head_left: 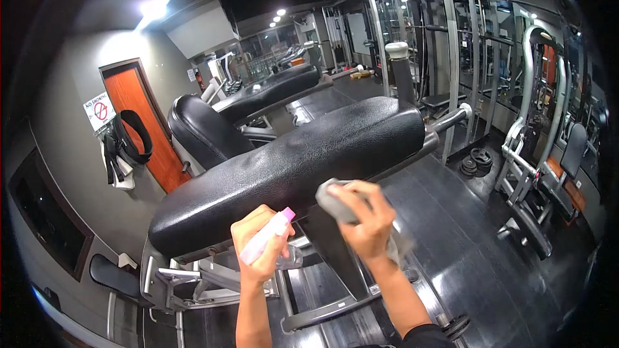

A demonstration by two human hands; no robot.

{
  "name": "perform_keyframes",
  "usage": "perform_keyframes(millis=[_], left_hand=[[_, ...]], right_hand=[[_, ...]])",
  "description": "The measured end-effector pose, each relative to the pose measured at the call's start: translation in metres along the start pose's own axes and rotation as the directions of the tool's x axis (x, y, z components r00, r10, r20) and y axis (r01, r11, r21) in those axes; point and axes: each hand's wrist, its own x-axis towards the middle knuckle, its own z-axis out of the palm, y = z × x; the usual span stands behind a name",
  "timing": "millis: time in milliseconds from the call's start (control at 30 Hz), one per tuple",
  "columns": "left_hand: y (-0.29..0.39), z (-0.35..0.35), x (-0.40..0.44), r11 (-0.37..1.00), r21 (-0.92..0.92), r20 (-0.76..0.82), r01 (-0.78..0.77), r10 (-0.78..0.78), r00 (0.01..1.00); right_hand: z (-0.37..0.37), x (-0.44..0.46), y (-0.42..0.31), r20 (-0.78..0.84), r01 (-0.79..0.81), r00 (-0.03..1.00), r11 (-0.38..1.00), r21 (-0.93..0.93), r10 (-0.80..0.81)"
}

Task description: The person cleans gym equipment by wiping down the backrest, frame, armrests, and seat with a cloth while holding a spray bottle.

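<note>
My left hand (253, 238) is wrapped round a spray bottle (263, 245) with a pink nozzle and a pale pink-white head. Part of its clear body shows below the fingers. My right hand (367, 222) grips a bunched grey cloth (336, 201), slightly blurred, with a loose end hanging behind the wrist. Just beyond both hands lies a long black padded bench cushion (290, 164), its surface shiny under the lights. The cloth is close to the cushion's near side; whether it touches cannot be told.
A metal frame (322, 316) stands below the cushion. Behind it are a second black pad (200, 125) and another bench (271, 93). Weight plates (477, 161) lie on the floor at right, near a rack (451, 64) and a machine (525, 154). An orange door (138, 122) is at left.
</note>
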Motion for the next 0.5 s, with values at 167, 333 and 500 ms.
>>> perform_keyframes(millis=[167,333,500], left_hand=[[0.0,0.0,-0.001,1.0,-0.013,0.04,0.003,-0.003,0.999],[0.006,0.005,0.002,0.998,-0.045,0.008,0.035,-0.035,0.999],[0.011,0.013,0.002,0.995,-0.055,-0.027,0.08,-0.081,0.996]], right_hand=[[-0.021,0.03,0.047,-0.399,-0.236,0.899,0.968,-0.089,0.183],[-0.004,0.03,0.023,-0.319,-0.134,0.94,0.991,-0.026,0.119],[0.005,-0.007,0.012,0.0,0.039,0.999,0.996,0.075,-0.039]])
